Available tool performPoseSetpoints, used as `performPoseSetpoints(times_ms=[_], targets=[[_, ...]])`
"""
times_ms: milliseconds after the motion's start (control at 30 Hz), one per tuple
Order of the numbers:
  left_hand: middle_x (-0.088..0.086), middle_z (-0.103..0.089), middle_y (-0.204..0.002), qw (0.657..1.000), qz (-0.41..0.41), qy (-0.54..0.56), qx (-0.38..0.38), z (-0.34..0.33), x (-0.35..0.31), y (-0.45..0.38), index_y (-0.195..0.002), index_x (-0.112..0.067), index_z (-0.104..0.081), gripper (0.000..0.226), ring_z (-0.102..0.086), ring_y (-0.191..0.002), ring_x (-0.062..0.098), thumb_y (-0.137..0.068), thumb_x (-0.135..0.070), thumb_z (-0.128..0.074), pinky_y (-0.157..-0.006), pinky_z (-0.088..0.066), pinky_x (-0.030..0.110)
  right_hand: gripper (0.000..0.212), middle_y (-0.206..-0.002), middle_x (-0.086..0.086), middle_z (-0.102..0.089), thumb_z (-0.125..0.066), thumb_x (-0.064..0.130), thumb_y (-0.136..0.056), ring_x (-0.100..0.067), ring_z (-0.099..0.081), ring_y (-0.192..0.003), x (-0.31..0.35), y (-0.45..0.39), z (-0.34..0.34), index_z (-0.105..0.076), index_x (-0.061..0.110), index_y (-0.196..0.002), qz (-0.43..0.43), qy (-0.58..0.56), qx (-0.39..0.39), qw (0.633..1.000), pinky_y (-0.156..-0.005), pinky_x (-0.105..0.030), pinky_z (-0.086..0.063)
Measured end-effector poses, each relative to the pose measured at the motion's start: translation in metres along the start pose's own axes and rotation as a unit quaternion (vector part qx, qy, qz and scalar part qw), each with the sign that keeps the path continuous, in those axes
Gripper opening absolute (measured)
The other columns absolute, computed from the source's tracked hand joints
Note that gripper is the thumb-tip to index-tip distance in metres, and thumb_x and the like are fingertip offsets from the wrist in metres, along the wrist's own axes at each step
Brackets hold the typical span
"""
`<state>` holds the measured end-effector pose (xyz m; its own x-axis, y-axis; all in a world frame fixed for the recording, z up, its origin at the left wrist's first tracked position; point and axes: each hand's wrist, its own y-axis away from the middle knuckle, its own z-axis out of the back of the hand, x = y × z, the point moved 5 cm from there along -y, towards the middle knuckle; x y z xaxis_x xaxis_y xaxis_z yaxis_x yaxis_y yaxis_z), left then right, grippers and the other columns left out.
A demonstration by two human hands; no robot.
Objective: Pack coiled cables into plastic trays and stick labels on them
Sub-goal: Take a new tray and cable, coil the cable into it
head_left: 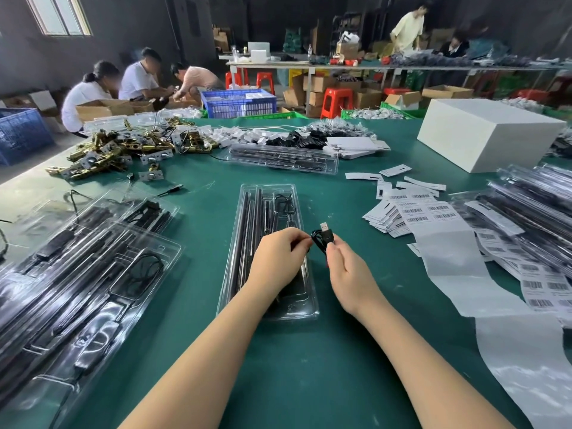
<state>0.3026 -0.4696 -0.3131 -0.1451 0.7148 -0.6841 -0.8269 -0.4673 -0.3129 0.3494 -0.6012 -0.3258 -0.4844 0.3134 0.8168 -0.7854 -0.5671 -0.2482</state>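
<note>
A clear plastic tray (236, 267) lies lengthwise on the green table straight ahead, with dark rods in it and a small cable coil near its far end. Above its right edge, both hands hold a black coiled USB cable (322, 237) whose silver plug points up. My left hand (278, 258) pinches the cable's left side with thumb and fingers. My right hand (348, 274) grips the coil from the right, fingers curled round it. A strip of barcode labels (424, 212) lies to the right.
Stacks of filled clear trays (71, 274) sit at the left, more at the right (526, 218). Label backing paper (510, 342) trails down the right side. Brass hardware (117, 150), another tray (281, 159) and a white box (483, 134) stand farther back. Several people work beyond the table.
</note>
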Motion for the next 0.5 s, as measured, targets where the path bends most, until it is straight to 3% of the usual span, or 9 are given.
performPoseSetpoints(times_ms=[67, 133, 200, 300, 400, 500], targets=[[-0.022, -0.059, -0.067, 1.0, -0.005, 0.008, 0.002, 0.0, 0.001, 0.001, -0.093, -0.027, -0.071, 0.01, -0.053, -0.063, -0.009, -0.091, -0.025, -0.062, -0.057, -0.036, 0.005, 0.021, -0.071, 0.013, -0.048, -0.032, 0.023, -0.104, 0.008, -0.05, -0.069, 0.001, -0.001, 0.0, -0.047, 0.033, -0.092, -0.004, 0.017, -0.001, 1.0, -0.063, -0.006, -0.035], [-0.024, -0.06, -0.069, 1.0, -0.007, 0.018, 0.0, 0.0, 0.002, 0.003, -0.095, -0.028, -0.071, 0.011, -0.054, -0.066, -0.011, -0.09, -0.024, -0.062, -0.06, -0.036, 0.003, 0.02, -0.071, 0.015, -0.048, -0.036, 0.019, -0.104, 0.013, -0.05, -0.07, 0.002, -0.002, 0.001, -0.049, 0.03, -0.094, 0.006, 0.032, -0.003, 0.999, -0.062, -0.006, -0.035], [-0.024, -0.061, -0.07, 1.0, -0.005, 0.025, -0.003, 0.001, 0.003, 0.004, -0.094, -0.029, -0.071, 0.012, -0.055, -0.067, -0.011, -0.089, -0.024, -0.062, -0.06, -0.036, 0.003, 0.021, -0.073, 0.018, -0.052, -0.04, 0.018, -0.103, 0.006, -0.053, -0.073, 0.004, -0.002, 0.004, -0.058, 0.026, -0.109, 0.014, 0.034, -0.013, 0.999, -0.064, -0.01, -0.037], [-0.023, -0.063, -0.072, 1.0, -0.007, 0.026, 0.001, 0.0, 0.001, 0.006, -0.092, -0.032, -0.071, 0.012, -0.056, -0.069, -0.008, -0.088, -0.027, -0.061, -0.062, -0.038, 0.008, 0.028, -0.08, 0.012, -0.058, -0.043, 0.02, -0.102, -0.016, -0.057, -0.087, 0.001, -0.002, 0.007, -0.062, 0.024, -0.122, -0.001, 0.056, -0.01, 0.998, -0.078, -0.032, -0.043], [-0.021, -0.065, -0.073, 0.999, -0.009, 0.032, -0.002, 0.0, -0.001, 0.008, -0.088, -0.033, -0.07, 0.011, -0.058, -0.072, -0.005, -0.085, -0.029, -0.06, -0.063, -0.042, 0.011, 0.03, -0.081, 0.008, -0.058, -0.045, 0.028, -0.101, -0.023, -0.047, -0.101, -0.003, -0.001, 0.01, -0.06, 0.032, -0.127, -0.013, 0.147, -0.027, 0.989, -0.086, -0.033, -0.034], [-0.021, -0.064, -0.071, 0.999, -0.015, 0.036, -0.007, 0.001, -0.002, 0.01, -0.086, -0.033, -0.07, 0.012, -0.057, -0.074, -0.005, -0.083, -0.027, -0.06, -0.06, -0.038, 0.005, 0.028, -0.091, -0.001, -0.068, -0.05, 0.022, -0.099, -0.025, -0.055, -0.092, 0.004, 0.0, 0.013, -0.063, 0.025, -0.125, 0.027, 0.11, -0.023, 0.993, -0.08, -0.036, -0.045]])
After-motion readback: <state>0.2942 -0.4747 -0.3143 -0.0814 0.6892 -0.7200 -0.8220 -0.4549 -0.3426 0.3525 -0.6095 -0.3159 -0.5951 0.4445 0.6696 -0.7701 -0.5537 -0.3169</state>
